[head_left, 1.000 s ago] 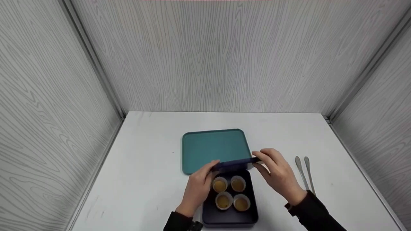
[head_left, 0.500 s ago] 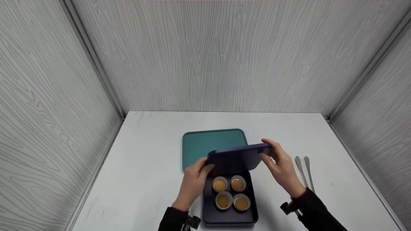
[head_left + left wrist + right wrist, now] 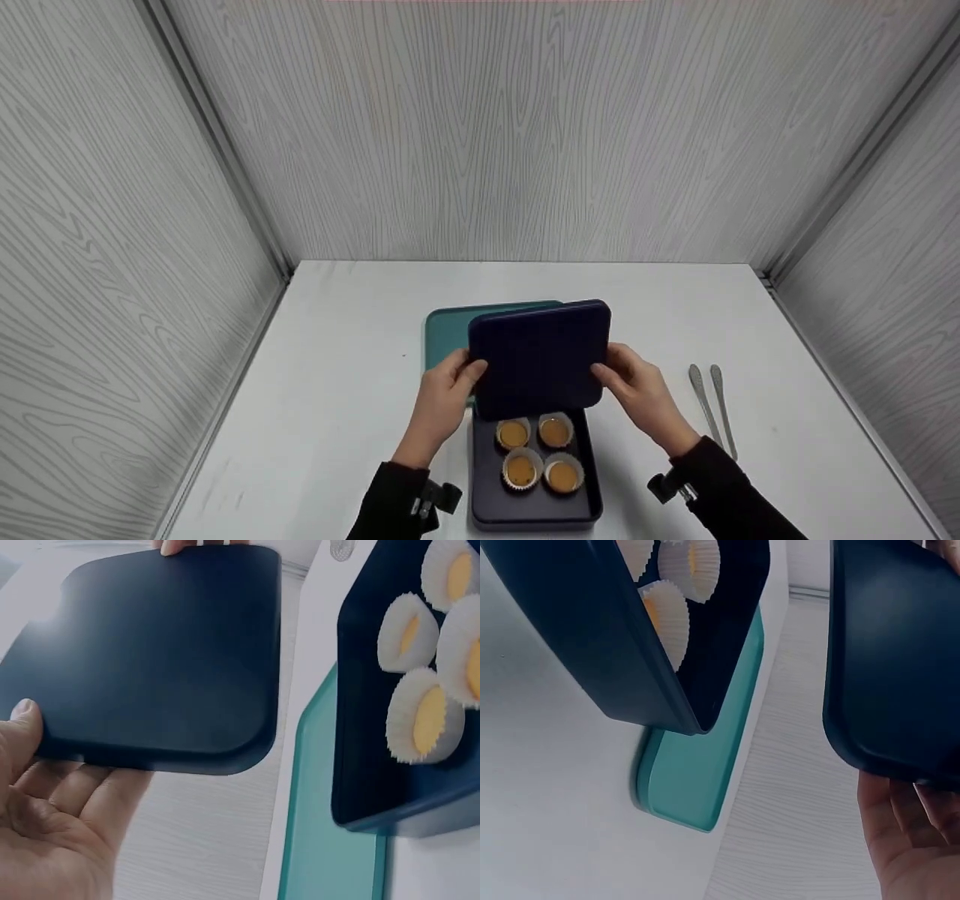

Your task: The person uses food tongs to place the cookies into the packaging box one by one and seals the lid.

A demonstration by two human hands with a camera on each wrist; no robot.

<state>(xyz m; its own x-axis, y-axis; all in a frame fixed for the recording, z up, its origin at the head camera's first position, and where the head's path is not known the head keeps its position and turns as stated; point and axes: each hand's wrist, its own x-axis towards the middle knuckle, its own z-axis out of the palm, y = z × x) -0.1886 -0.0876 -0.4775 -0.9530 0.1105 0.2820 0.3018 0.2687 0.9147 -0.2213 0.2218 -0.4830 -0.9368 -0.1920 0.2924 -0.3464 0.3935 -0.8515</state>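
A dark blue lid (image 3: 540, 360), tilted nearly upright, is held between both hands above the far end of a dark blue box (image 3: 536, 514). My left hand (image 3: 442, 401) grips its left edge, thumb on the near face and fingers behind. At the right edge my right hand (image 3: 645, 394) grips it the same way. Inside the box stand several small cakes (image 3: 522, 470) in white pleated paper cups, yellow on top. The left wrist view shows the lid's smooth face (image 3: 165, 652) and the thumb over its edge; in the right wrist view fingers (image 3: 907, 814) reach behind it.
A teal tray (image 3: 446, 337) lies flat behind the box, partly covered by the lid. To the right, two metal utensils with patterned handles (image 3: 707, 401) lie side by side on the white table (image 3: 337, 420). Grey wood-grain panels (image 3: 480, 135) enclose the table's back and sides.
The lid has risen off the box and swung from nearly edge-on to nearly upright, its broad face now showing. Both hands moved with it, keeping their grip. The box stayed put.
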